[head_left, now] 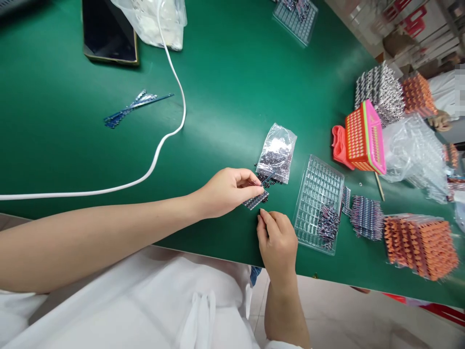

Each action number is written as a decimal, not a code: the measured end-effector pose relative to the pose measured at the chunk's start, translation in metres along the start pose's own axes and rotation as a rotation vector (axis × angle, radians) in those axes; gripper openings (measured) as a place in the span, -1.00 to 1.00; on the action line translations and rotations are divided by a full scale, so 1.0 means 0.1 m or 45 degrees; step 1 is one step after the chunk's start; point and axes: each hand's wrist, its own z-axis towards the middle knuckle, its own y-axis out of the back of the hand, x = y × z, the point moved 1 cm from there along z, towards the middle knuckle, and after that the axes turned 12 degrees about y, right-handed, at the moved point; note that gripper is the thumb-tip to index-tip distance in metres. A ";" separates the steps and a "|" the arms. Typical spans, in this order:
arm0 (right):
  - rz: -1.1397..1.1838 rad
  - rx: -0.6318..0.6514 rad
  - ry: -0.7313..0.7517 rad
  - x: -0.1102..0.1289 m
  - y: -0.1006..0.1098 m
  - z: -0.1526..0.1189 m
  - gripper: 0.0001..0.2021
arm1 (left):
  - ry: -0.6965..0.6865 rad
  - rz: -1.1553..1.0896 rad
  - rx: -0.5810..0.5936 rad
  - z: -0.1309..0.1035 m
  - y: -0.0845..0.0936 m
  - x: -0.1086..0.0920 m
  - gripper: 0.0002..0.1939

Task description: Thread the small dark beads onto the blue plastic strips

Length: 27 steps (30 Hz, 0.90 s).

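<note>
My left hand [230, 191] pinches a small dark patterned strip [255, 199] between thumb and fingers, low over the table. A thin blue piece sticks out past its fingertips; whether it is held too, I cannot tell. Small dark beads [268, 181] lie loose just beyond, partly hidden by the fingers. They are at the mouth of a clear plastic bag [278, 150] with more beads inside. My right hand [278, 237] is close by, thumb and index finger pressed together; anything between them is too small to make out. To its right lies a clear compartment tray [312, 194] holding a heap of thin dark pieces [328, 225].
Bundled dark strips [366, 218] and orange stacks [421, 245] lie right of the tray. Behind them stands an orange-pink basket [358, 138]. A white cable [156, 157] crosses the green table on the left, near blue strips [134, 107] and a phone [109, 34]. Another person's hand [440, 120] shows far right.
</note>
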 end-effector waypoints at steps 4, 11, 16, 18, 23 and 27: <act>-0.052 0.042 -0.018 0.02 0.02 0.05 -0.80 | -0.007 -0.008 0.010 0.00 0.00 0.01 -0.83; 0.027 0.110 -0.142 -0.04 0.00 0.19 -0.83 | -0.037 0.000 0.021 -0.02 0.00 0.00 -0.82; 0.409 0.002 -0.372 -0.06 0.06 0.21 -0.86 | -0.047 0.042 0.034 -0.02 0.00 0.01 -0.81; 0.639 -0.110 -0.503 -0.05 0.12 0.17 -0.88 | -0.055 0.046 0.104 -0.03 -0.02 0.02 -0.81; 0.978 -0.473 -0.650 -0.01 0.14 0.08 -0.87 | -0.156 0.061 0.294 -0.14 -0.07 0.04 -0.85; 0.927 -0.628 -0.650 0.04 0.07 0.08 -0.89 | -0.234 0.130 0.377 -0.24 -0.12 0.09 -0.87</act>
